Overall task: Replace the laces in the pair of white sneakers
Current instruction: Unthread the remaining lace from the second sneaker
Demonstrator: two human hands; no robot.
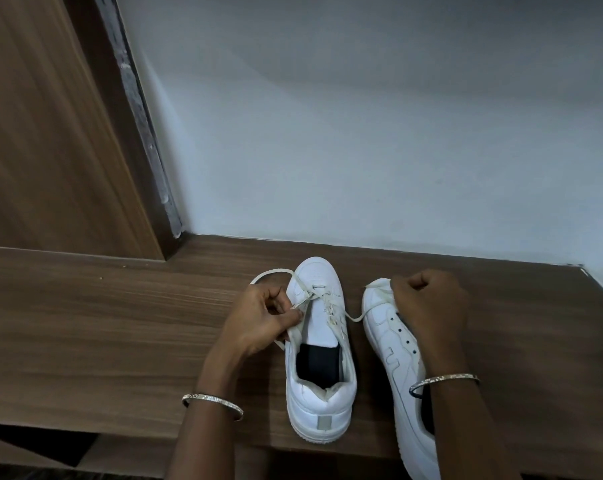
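Two hands working lace (357, 319): left hand (258, 320) pinching it beside laced sneaker (322, 396) eyelets, right hand (428, 306) clenching free end. Lace behaving limp, light; gripping near tip advised.

A home room: a wood-laminate shelf (120, 323) against a painted wall (362, 116), beside a door (33, 133).

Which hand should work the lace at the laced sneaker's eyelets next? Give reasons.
Left hand: it pinches the lace beside the laced sneaker's eyelets. The right hand grips the lace's far end over the other sneaker.
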